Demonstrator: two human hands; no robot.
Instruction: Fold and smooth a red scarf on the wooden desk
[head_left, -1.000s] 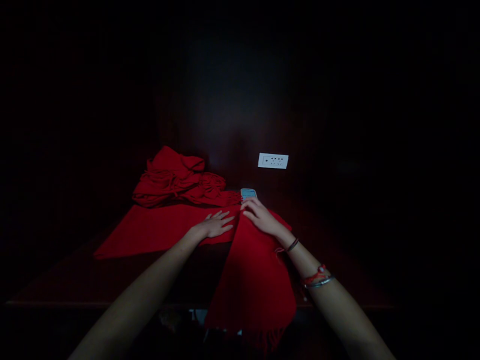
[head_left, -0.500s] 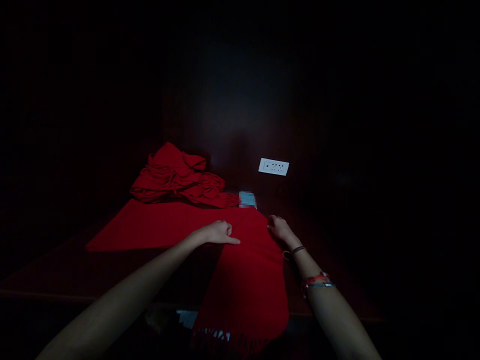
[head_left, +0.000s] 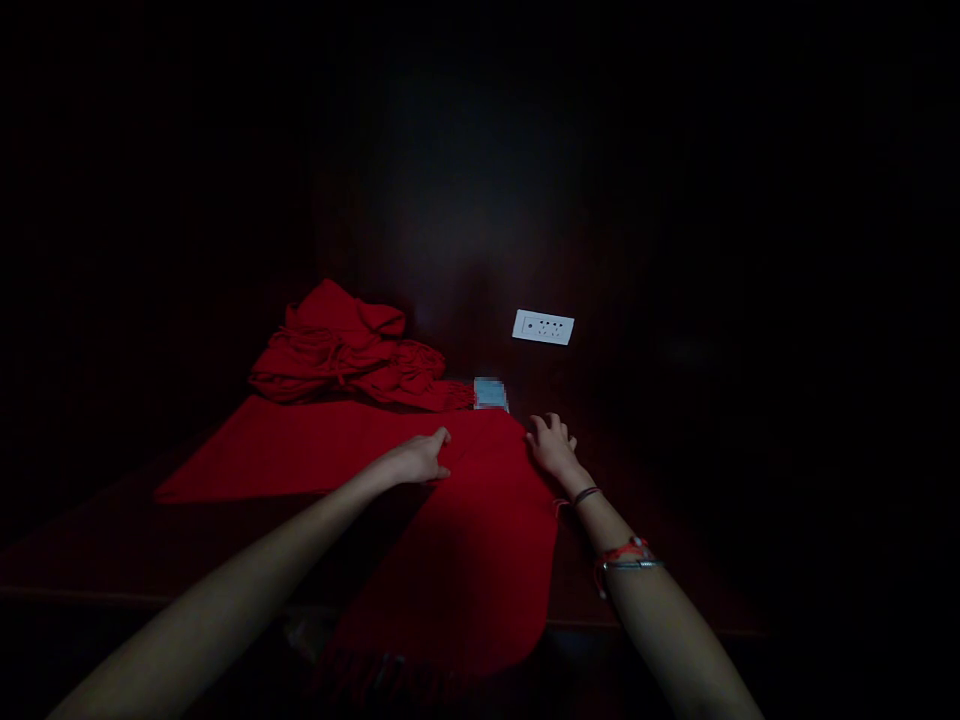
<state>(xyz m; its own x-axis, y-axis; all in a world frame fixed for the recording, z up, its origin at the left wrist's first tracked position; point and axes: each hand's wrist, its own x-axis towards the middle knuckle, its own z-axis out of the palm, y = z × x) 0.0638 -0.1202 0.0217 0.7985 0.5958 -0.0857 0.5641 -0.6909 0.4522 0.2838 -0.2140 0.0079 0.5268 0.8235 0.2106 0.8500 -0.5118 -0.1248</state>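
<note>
A red fringed scarf (head_left: 465, 560) lies bent at an angle on the dark table. One length stretches left, and the other comes toward me and drops over the front edge, fringe lowest. My left hand (head_left: 421, 458) rests on the scarf near the inner side of the bend, thumb and forefinger apart. At the bend's right edge is my right hand (head_left: 553, 446), its fingers spread and lightly curved, with bracelets on the wrist and forearm. Neither hand visibly grips the cloth. Behind the flat scarf sits a crumpled pile of red scarves (head_left: 341, 350).
A pale blurred card or label (head_left: 490, 393) lies behind the bend. On the dark wall behind is a white socket plate (head_left: 543, 327). The table's front edge (head_left: 90, 597) runs across below my forearms. The surroundings are very dark.
The near, hanging length of the scarf has swung left. My left hand has shifted slightly left and its finger has parted from the thumb. My right hand's fingers have spread.
</note>
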